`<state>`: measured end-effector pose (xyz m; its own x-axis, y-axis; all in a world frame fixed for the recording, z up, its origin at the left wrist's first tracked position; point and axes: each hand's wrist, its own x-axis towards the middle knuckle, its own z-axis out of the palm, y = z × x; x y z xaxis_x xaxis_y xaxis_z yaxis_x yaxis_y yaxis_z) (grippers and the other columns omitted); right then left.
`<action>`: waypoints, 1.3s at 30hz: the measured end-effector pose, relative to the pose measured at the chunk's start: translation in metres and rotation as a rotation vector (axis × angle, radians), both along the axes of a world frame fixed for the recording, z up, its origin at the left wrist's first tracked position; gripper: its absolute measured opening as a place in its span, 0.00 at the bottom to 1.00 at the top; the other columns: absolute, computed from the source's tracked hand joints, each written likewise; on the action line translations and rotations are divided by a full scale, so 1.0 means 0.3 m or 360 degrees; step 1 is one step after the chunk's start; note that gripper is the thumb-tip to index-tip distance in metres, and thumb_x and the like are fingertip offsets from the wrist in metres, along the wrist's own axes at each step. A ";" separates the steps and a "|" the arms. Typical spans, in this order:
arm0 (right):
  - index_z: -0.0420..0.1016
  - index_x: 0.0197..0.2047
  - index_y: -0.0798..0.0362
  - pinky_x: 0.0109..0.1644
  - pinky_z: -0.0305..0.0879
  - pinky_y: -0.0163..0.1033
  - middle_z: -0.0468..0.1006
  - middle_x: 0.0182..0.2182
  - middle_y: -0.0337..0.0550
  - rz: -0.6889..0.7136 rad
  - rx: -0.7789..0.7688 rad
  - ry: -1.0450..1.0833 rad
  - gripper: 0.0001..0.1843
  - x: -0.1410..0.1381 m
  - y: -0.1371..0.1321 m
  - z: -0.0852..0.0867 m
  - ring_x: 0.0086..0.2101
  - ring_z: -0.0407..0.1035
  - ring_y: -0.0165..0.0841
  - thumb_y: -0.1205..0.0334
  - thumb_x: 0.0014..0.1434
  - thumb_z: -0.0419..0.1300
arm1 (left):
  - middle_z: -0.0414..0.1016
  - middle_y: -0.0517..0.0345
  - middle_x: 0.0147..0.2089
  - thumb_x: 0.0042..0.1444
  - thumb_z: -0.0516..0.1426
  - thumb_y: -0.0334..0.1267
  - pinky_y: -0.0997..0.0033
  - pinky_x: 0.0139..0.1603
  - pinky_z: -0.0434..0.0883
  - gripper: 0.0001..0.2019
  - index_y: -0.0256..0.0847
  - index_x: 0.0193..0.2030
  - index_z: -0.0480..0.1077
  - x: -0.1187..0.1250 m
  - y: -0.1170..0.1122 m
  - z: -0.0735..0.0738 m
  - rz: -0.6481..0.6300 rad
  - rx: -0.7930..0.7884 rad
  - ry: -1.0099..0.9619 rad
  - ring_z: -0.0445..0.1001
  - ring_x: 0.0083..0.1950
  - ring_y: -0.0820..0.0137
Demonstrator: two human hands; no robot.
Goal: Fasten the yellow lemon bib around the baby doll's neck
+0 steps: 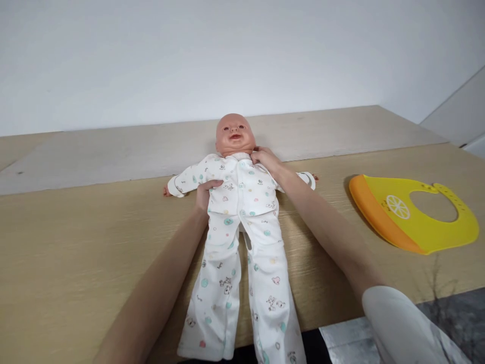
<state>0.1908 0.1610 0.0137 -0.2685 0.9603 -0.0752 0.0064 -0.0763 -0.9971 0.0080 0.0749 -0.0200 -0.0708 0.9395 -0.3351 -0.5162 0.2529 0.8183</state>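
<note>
A baby doll (235, 135) lies on its back on the wooden table (94, 253), its head toward the wall and its arms spread. It wears a white shirt (242, 189) and white pants (217, 283), both printed with small animals and dots. My left hand (206, 194) grips the side of the doll's torso; its thumb rests on the shirt and the other fingers are hidden. At the neck, the closed fingers of my right hand (265, 159) hold the shirt's collar by the shoulder. The doll's legs reach over the table's near edge.
To the right lies a yellow bib (428, 227) with an orange catch pocket (382, 217) and a white citrus print. A pale grey strip (125, 149) runs along the back of the table, against the white wall (227, 55).
</note>
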 end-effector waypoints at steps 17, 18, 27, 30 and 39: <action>0.43 0.25 0.52 0.23 0.39 0.35 0.45 0.21 0.35 -0.0021 -0.0143 -0.0071 0.17 0.006 -0.004 -0.039 0.22 0.42 0.25 0.69 0.33 0.52 | 0.78 0.60 0.27 0.39 0.62 0.32 0.67 0.31 0.72 0.04 0.40 0.25 0.73 0.011 -0.020 0.009 -0.0088 -0.0010 -0.0141 0.75 0.29 0.65; 0.44 0.25 0.52 0.23 0.39 0.35 0.45 0.21 0.35 -0.0025 -0.0144 -0.0076 0.17 0.006 -0.004 -0.038 0.22 0.41 0.25 0.69 0.33 0.52 | 0.78 0.60 0.27 0.39 0.62 0.32 0.67 0.32 0.72 0.03 0.40 0.25 0.73 0.010 -0.019 0.008 -0.0091 0.0001 -0.0142 0.75 0.29 0.65; 0.46 0.24 0.52 0.23 0.40 0.35 0.46 0.20 0.34 -0.0041 -0.0162 -0.0057 0.16 0.012 0.018 -0.068 0.21 0.42 0.24 0.68 0.34 0.53 | 0.77 0.60 0.26 0.39 0.63 0.33 0.67 0.31 0.71 0.04 0.40 0.24 0.72 0.007 -0.016 -0.001 -0.0049 -0.0031 -0.0140 0.75 0.30 0.65; 0.51 0.24 0.53 0.23 0.45 0.34 0.51 0.21 0.35 -0.0029 -0.0141 -0.0035 0.12 0.015 0.038 -0.088 0.22 0.48 0.25 0.68 0.35 0.53 | 0.78 0.59 0.26 0.37 0.63 0.33 0.66 0.31 0.72 0.05 0.41 0.24 0.72 0.012 -0.017 0.006 -0.0034 -0.0030 -0.0125 0.76 0.32 0.62; 0.53 0.22 0.54 0.24 0.48 0.33 0.52 0.20 0.35 -0.0098 -0.0198 0.0016 0.08 0.013 0.035 -0.084 0.23 0.50 0.25 0.71 0.37 0.53 | 0.79 0.56 0.28 0.37 0.63 0.35 0.61 0.37 0.74 0.06 0.41 0.26 0.73 0.005 -0.013 -0.012 -0.0058 -0.0039 -0.0096 0.78 0.40 0.53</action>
<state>0.1947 0.1714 -0.0115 -0.2107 0.9585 -0.1921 -0.0123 -0.1991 -0.9799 0.0094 0.0710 -0.0234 -0.0158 0.9325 -0.3608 -0.5543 0.2922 0.7793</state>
